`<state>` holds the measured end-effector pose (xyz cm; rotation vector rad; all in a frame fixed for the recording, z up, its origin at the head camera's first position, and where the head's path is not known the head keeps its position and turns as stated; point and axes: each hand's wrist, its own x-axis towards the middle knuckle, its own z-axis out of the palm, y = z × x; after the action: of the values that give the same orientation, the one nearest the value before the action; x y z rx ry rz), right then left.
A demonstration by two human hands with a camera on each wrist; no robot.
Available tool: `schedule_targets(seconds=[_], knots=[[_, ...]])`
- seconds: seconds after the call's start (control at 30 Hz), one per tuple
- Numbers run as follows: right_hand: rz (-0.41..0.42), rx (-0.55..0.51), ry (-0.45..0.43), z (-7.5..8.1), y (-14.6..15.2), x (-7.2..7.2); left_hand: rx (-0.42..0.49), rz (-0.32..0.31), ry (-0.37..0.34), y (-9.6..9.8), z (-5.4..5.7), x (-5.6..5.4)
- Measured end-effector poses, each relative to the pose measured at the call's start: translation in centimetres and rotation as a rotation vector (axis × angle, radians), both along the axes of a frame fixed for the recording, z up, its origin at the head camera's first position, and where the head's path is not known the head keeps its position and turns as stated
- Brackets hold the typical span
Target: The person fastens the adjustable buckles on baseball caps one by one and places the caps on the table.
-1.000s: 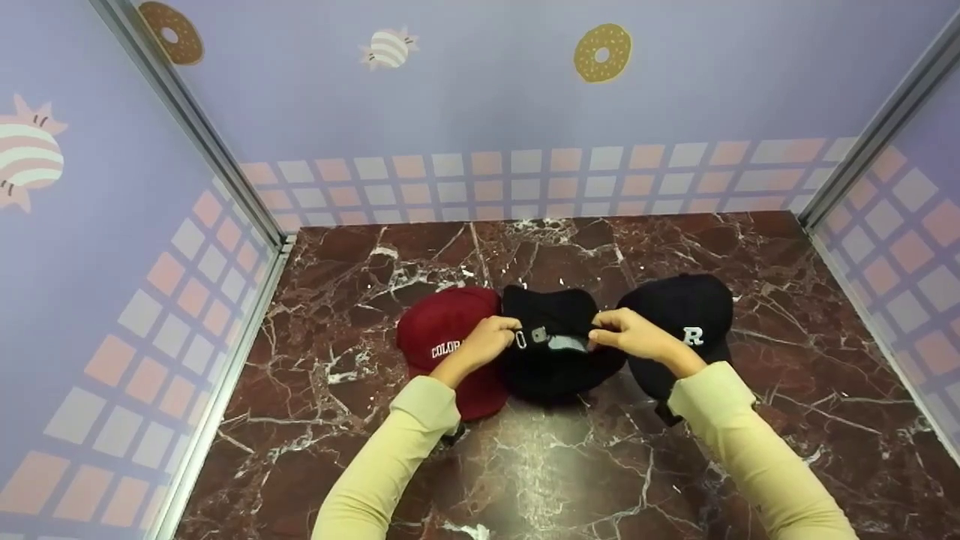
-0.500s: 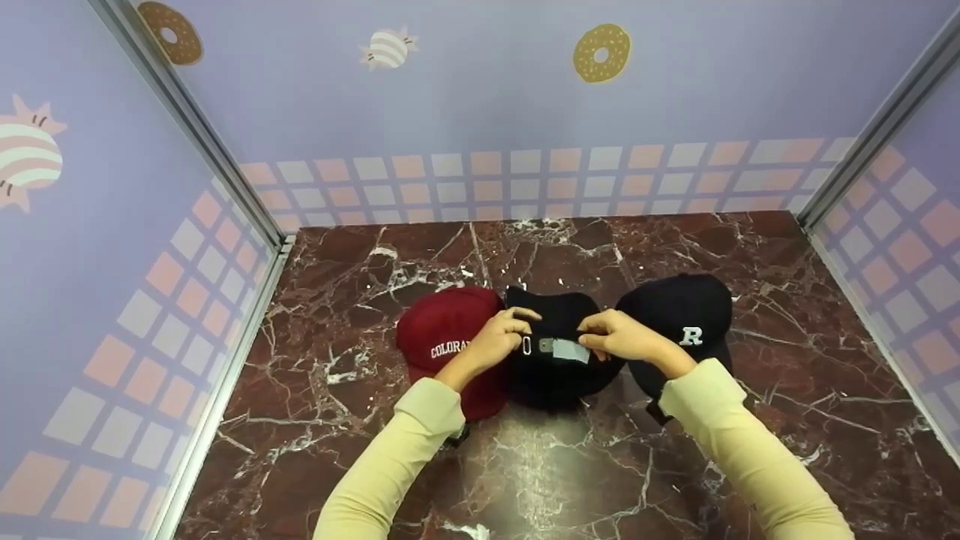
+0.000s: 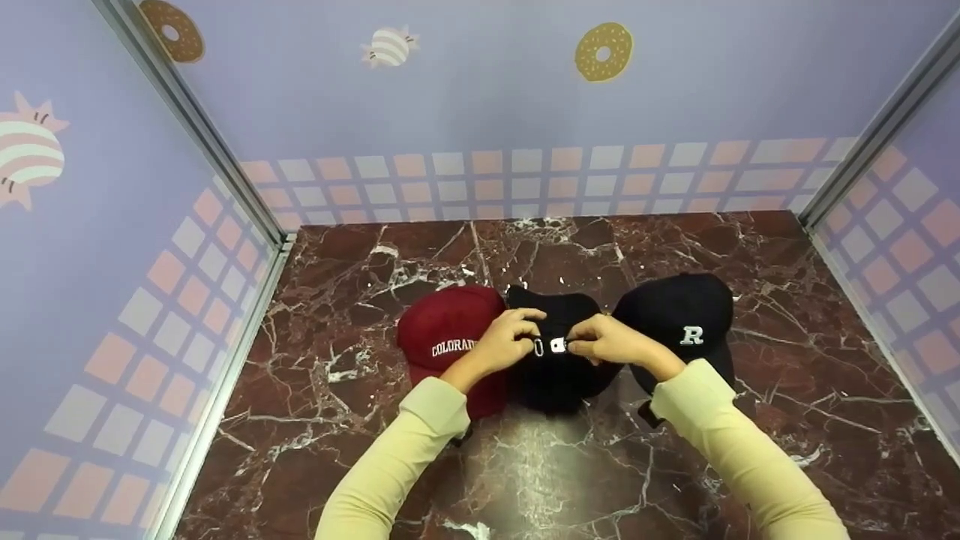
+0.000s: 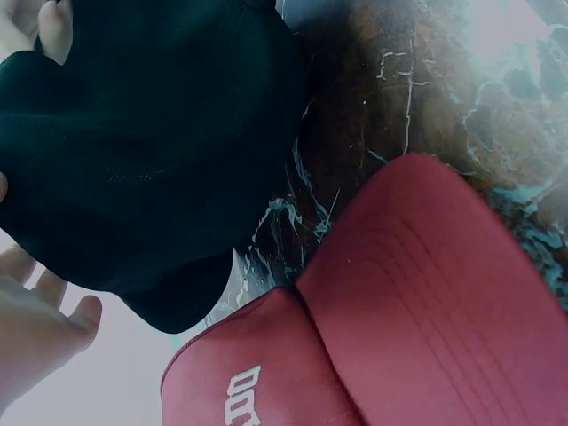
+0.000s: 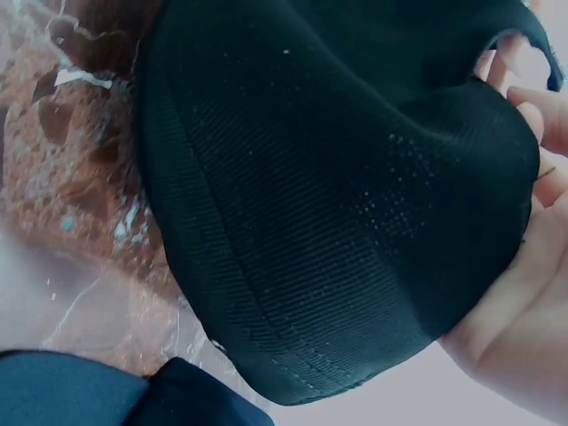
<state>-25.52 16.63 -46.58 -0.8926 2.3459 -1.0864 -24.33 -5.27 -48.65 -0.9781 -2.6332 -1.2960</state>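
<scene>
Between two other caps, a black baseball cap (image 3: 559, 390) lies with its back strap toward me. My left hand (image 3: 508, 341) pinches the strap end that carries an oval metal loop (image 3: 538, 346). A small shiny metal clasp (image 3: 558, 345) is just right of the loop, with a narrow gap between them. The other strap end, by the clasp, is pinched between thumb and finger of my right hand (image 3: 611, 343). In the left wrist view the black crown (image 4: 160, 169) hides most of my fingers. The right wrist view has my palm (image 5: 510, 306) against the cap's edge.
On the left sits a dark red cap (image 3: 450, 322) with white lettering, touching the middle cap's side. A dark cap with a white R (image 3: 675, 307) lies on the right. All rest on a brown marbled tabletop (image 3: 337, 450) enclosed by lilac patterned panels (image 3: 487, 97).
Both hands have come closer together, bringing the metal loop and clasp nearly side by side. The pale strip beside the clasp has gone from view under the right fingers.
</scene>
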Motion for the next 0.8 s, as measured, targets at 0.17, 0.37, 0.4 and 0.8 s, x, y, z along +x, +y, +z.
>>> schedule_targets(seconds=[0.17,0.37,0.4,0.8], knots=[[0.030,-0.045,-0.068,0.5,-0.3,0.2,-0.037,0.002,0.008,0.3,0.0,0.1],[0.059,-0.089,-0.134,2.8,-0.7,1.3,-0.094,0.024,0.019,0.5,-0.2,0.1],[0.060,-0.089,-0.139,3.1,-0.8,1.4,-0.100,0.030,0.015,0.6,-0.2,0.1],[0.066,-0.096,-0.121,2.9,-1.1,1.4,-0.167,0.078,-0.041,0.4,0.2,0.4]])
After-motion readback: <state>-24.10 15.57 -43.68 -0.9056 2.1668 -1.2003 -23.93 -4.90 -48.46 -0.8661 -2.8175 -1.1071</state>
